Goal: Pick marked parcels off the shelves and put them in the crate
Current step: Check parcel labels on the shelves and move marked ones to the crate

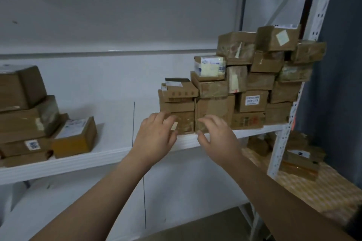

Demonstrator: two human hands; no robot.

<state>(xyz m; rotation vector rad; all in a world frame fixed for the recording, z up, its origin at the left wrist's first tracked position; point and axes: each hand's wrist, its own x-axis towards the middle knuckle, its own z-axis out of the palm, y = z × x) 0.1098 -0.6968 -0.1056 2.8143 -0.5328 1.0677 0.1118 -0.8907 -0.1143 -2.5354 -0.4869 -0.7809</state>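
The parcel both grips are going for sits at the bottom left corner of the stack, right at the front edge of the shelf. It has a pale sticker on its face, which I'd guess is the mark.

It's a small cardboard box wrapped in shiny tape, so probably light and stiff, but that tape looks slick. The catch is that at least two more boxes sit on top of it. A taller box is also jammed against the side of it that faces the middle of the stack. I'd take it by its two side faces and slide it out slowly, or the ones above could tip.

The left grip is at the stack's bottom left corner, fingers spread and loose, holding nothing. Its fingertips overlap the parcel's front, but it's too blurry to say if they touch. The right grip is just in front of the taller box, also loose and empty with fingers slightly curled. So the parcel lies between the two grips. There's no crate in view.
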